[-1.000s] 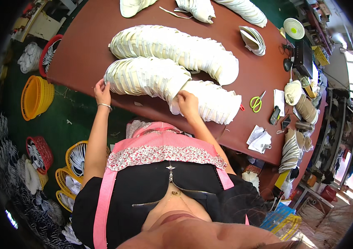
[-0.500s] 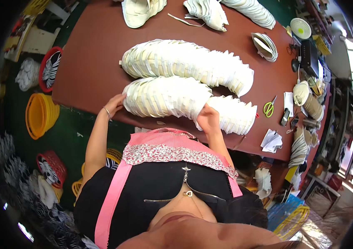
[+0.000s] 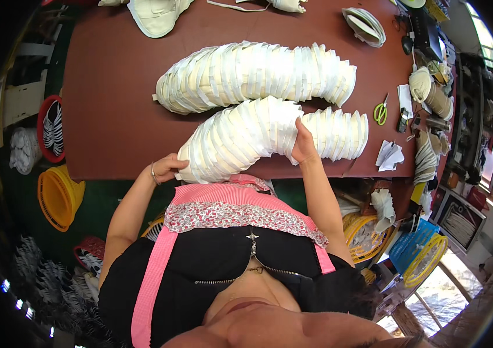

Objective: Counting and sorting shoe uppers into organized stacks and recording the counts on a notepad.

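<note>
A curved stack of nested cream fabric pieces with white edges (image 3: 240,139) spans my two hands at the table's near edge. My left hand (image 3: 169,167) is closed on its left end, close to the apron. At its right end my right hand (image 3: 304,144) grips the stack, thumb on the near face and the other fingers mostly hidden. A shorter stack of like pieces (image 3: 339,134) lies just right of that hand, against the held stack. Behind them rests another long curved stack (image 3: 252,75).
Brown-red table (image 3: 107,116) under everything. At the right lie green-handled scissors (image 3: 380,111), white papers (image 3: 390,155) and a small fabric bundle (image 3: 365,26). A cream piece (image 3: 159,14) sits far left. Yellow baskets (image 3: 61,196) and a red basin (image 3: 50,129) stand beyond the left edge.
The held stack's left end has come toward my body and now bends down past the table edge. My right hand has moved slightly up and right. The whole view has shifted.
</note>
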